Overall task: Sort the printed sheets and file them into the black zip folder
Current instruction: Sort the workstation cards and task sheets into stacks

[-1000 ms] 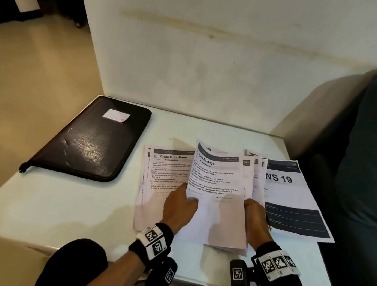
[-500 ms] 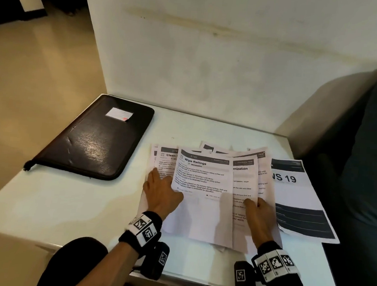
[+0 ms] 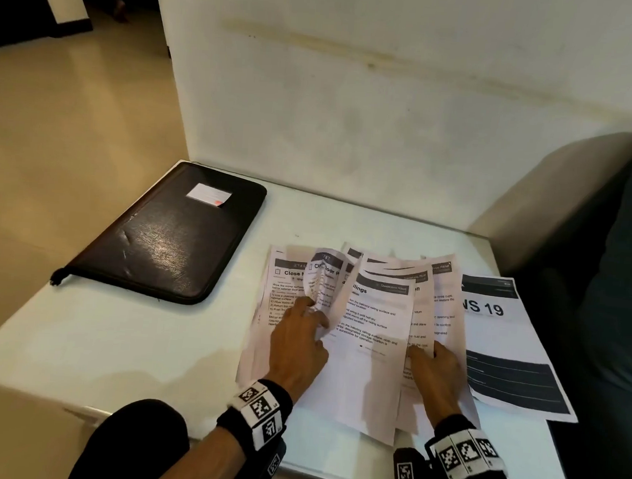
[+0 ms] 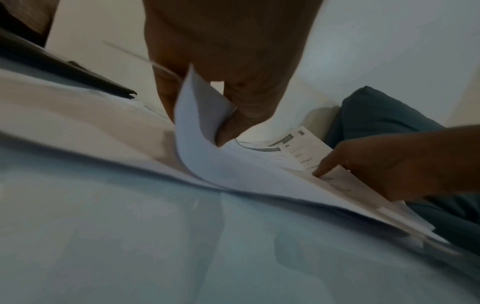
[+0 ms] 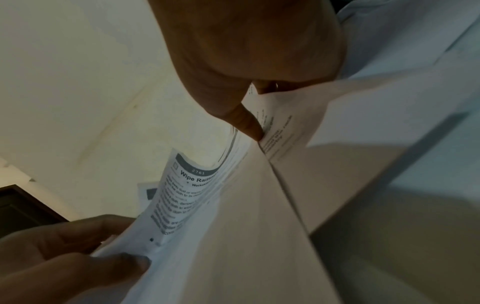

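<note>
Sorting printed sheets (image 3: 374, 340) on a white bench (image 3: 131, 338), zip folder untouched.

Left hand (image 3: 299, 346) over the left part of the fanned pile, fingers (image 4: 233, 121) pinching the lifted left edge of the "Wipe Railings" sheet (image 5: 182, 197), curled upward off the pile. Right hand (image 3: 434, 374) on the right part of the pile, one fingertip (image 5: 255, 131) pressed straight down on a page; other fingers hidden. Black zip folder (image 3: 172, 236) closed and flat at the far left of the bench, well apart from the sheets, white label (image 3: 209, 194) on top. Separate "NS 19" page (image 3: 505, 346) just right of the pile, partly under it. Dark cushion (image 3: 623, 261) at far right.
</note>
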